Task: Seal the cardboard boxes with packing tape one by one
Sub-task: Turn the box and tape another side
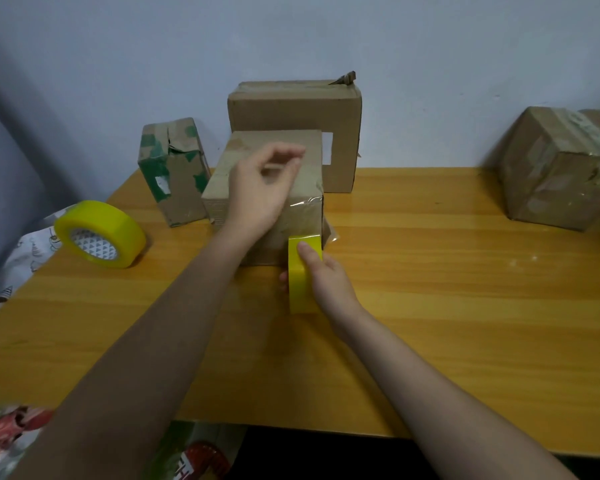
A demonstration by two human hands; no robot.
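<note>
Far left, well away from both hands, a spare yellow tape roll (101,234) lies tilted on the wooden table (430,289), half over patterned wrapping (21,251) at the table edge. Next, left of the left hand, a narrow box with green tape scraps (174,171) stands upright, flaps torn. Left hand (260,188) is raised over the top of the middle box (302,216), fingers loosely curled, thumb and fingertips close together, pinching nothing visible; blurred, so whether it touches the box is unclear. Behind that hand a taller box (291,109) stands against the wall. Right hand (326,275) grips a second yellow tape roll (300,275), thumb on its outer face, fingers wrapped round the far side. That roll stands on edge, pressed to the near face of the middle box, a clear strip of tape (309,202) running up from it over the box's near top edge. Far right, well apart from the right hand, a taped box (555,174) sits tilted.
</note>
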